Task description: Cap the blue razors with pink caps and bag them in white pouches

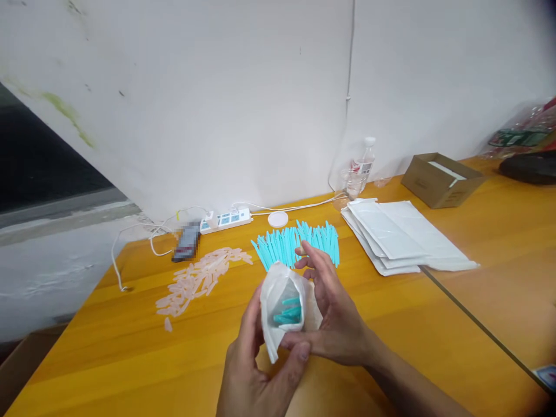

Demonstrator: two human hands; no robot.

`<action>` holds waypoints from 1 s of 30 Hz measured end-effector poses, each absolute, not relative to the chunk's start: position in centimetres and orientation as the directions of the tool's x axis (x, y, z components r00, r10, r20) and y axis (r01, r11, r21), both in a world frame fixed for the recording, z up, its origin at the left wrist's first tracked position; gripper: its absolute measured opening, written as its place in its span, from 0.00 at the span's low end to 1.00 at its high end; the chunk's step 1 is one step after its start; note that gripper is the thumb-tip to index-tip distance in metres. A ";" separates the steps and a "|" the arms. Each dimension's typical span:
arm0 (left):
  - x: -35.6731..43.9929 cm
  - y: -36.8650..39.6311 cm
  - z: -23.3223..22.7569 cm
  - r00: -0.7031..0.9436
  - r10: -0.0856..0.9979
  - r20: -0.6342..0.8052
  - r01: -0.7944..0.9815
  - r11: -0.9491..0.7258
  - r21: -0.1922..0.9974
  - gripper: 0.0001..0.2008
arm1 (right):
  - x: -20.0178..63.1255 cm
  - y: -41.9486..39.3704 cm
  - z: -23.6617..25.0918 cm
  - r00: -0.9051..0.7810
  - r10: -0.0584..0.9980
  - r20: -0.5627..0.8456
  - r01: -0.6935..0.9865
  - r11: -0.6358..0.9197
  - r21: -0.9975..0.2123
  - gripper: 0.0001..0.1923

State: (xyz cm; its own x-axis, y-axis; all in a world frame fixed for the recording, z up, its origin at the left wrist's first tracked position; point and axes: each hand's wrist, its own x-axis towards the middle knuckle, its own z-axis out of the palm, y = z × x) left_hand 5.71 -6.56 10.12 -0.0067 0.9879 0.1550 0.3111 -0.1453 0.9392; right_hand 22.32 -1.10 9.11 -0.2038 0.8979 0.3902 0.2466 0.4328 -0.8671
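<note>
White pouch (278, 289) held open, both hands.

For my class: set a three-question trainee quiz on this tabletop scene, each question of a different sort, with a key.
1. True or false: the small white paper pouch held in both hands already contains teal plastic sticks.
2. Which lies nearest the stack of flat white pouches? A: brown cardboard box; B: pile of pale pink plastic caps; C: white power strip.
3. Fill in: the loose teal plastic sticks lie fanned on the ___ wooden table.

Key: 1 true; 2 A; 3 orange.
</note>
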 end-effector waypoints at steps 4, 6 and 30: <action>6.4 -6.2 11.9 0.146 0.971 0.190 0.351 -0.230 0.907 0.34 | 23.8 -1.6 8.7 -0.250 0.882 0.400 0.276 0.461 -0.843 0.72; 6.3 -6.2 12.2 0.147 0.971 0.187 0.371 -0.229 0.900 0.27 | 24.7 -2.0 8.3 -0.298 0.865 0.404 0.320 0.489 -0.812 0.72; 3.6 -4.6 7.9 0.468 0.883 -0.045 0.543 -0.247 0.803 0.21 | 45.2 9.1 10.4 0.549 0.836 -0.006 0.671 -0.445 -0.593 0.24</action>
